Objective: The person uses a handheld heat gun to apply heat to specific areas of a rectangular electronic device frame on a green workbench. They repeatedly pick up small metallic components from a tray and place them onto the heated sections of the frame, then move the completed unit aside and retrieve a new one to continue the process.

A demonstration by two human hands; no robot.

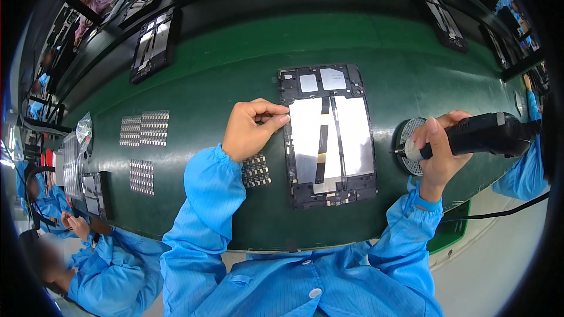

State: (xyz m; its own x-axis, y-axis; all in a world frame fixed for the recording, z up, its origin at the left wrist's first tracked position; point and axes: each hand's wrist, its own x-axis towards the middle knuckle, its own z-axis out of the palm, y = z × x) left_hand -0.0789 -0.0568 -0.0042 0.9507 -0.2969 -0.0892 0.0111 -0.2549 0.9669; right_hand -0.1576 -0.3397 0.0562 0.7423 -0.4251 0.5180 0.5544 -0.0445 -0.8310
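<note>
An open tablet, its silver battery cells and dark ribbon cables exposed, lies flat in front of me. My left hand is at its left edge, thumb and forefinger drawn together; whether anything small sits between them I cannot make out. In my right hand is a black electric screwdriver, held nearly level with its tip pointing left. That tip is over a round perforated screw dish, right of the tablet. Partly behind my left wrist lies a sheet of small parts.
More sheets of small parts lie on the green table to the left. Other opened tablets rest along the dark far rail, with another at the left end. A co-worker in blue sits at lower left. A black cable runs at right.
</note>
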